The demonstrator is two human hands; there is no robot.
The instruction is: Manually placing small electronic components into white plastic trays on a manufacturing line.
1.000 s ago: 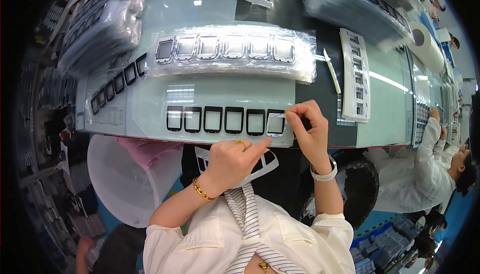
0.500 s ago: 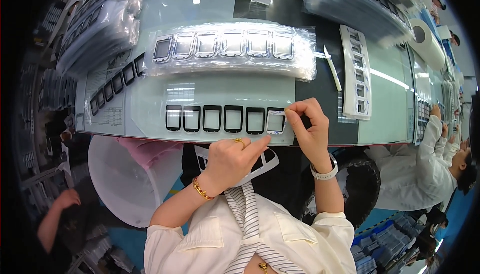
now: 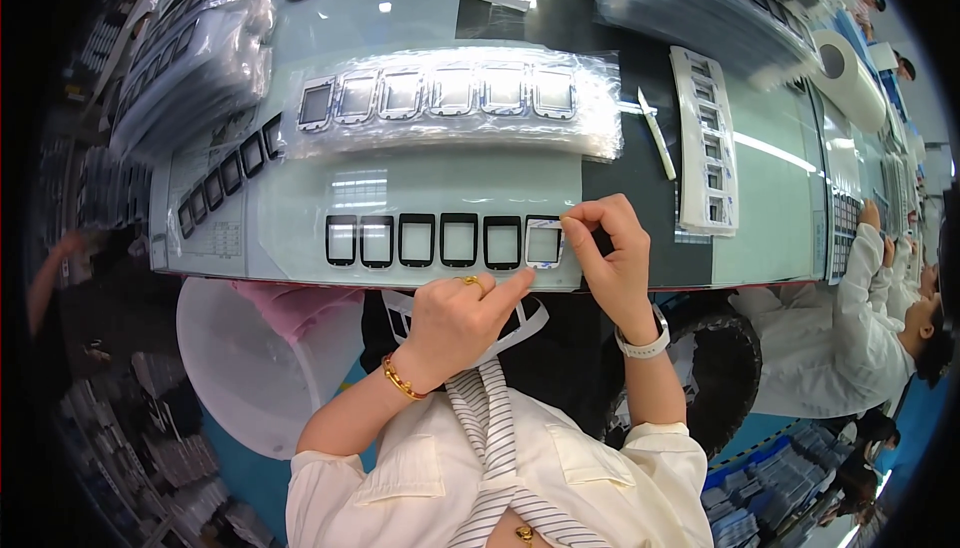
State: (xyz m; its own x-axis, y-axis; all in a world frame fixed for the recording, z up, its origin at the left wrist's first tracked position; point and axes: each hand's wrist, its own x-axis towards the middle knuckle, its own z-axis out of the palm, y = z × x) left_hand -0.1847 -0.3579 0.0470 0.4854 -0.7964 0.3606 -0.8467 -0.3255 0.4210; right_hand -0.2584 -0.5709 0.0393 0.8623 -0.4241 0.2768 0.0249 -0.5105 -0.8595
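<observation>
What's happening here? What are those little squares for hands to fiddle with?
A person is working on a small rectangular frame with a white-and-blue face. Their right hand pinches at its top right corner, and their left hand has a fingertip at its bottom edge. It's the rightmost in a row with five black rectangular frames, all on a pale green, shiny table. A white strip with cut-out windows shows around the left hand.
</observation>
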